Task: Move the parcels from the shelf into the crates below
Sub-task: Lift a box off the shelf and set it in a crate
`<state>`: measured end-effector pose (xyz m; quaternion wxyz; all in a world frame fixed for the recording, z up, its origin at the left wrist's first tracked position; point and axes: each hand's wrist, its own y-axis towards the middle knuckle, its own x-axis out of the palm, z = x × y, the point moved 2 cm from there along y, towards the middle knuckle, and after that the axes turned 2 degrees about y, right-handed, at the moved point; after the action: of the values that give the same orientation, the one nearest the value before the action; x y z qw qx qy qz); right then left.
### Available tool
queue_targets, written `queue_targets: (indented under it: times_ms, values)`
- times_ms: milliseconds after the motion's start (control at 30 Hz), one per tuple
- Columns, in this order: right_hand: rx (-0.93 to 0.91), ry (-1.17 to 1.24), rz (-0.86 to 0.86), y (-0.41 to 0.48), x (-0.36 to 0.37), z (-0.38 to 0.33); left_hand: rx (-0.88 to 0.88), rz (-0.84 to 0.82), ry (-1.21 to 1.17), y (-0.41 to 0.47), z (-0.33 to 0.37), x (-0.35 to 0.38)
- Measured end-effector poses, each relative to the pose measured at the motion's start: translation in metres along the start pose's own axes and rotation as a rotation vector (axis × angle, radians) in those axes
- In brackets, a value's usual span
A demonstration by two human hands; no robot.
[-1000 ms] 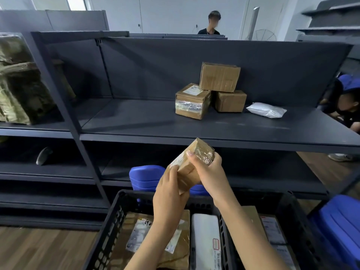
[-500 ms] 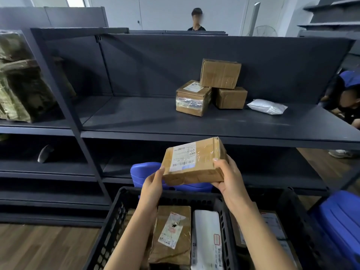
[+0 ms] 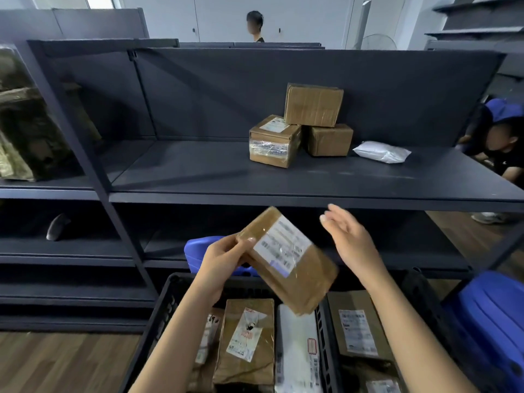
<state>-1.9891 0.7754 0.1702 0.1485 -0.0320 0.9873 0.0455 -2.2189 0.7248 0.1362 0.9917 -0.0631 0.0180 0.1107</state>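
Brown parcel (image 3: 289, 259) w/ white label under clear tape, tilted above black crate (image 3: 158, 316). Left hand (image 3: 224, 260) pinches its left edge, thumb on top. Right hand (image 3: 347, 236) apart, fingers relaxed, holding nothing.

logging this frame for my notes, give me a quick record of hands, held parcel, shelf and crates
left hand: grips the brown parcel at its upper end
right hand: open, clear of the parcel
parcel pose: tilted, label up, above the left crate
shelf: three cardboard boxes, one stacked on top, plus a white bag
right crate: labelled parcels inside, as in the left crate
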Motion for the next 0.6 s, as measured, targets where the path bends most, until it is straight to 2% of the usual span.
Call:
queue_targets:
  times_ms: [133,267,400,500,600]
  values:
    - [0.056,-0.297,-0.322,0.017,0.01,-0.011,0.026,-0.188,0.256,0.006,0.009,0.007]
    - [0.14,-0.225,-0.514,0.023,0.018,-0.006,0.031,-0.321,0.251,0.006,0.021,0.013]
    - [0.107,-0.072,-0.454,0.023,0.017,0.002,0.017,-0.257,0.11,0.007,0.023,0.011]
    - [0.092,0.065,-0.277,0.022,0.018,0.009,0.01,-0.099,0.069,0.008,0.013,0.004]
    - [0.111,0.24,-0.074,0.021,0.02,0.019,-0.032,0.026,-0.08,0.001,-0.005,-0.003]
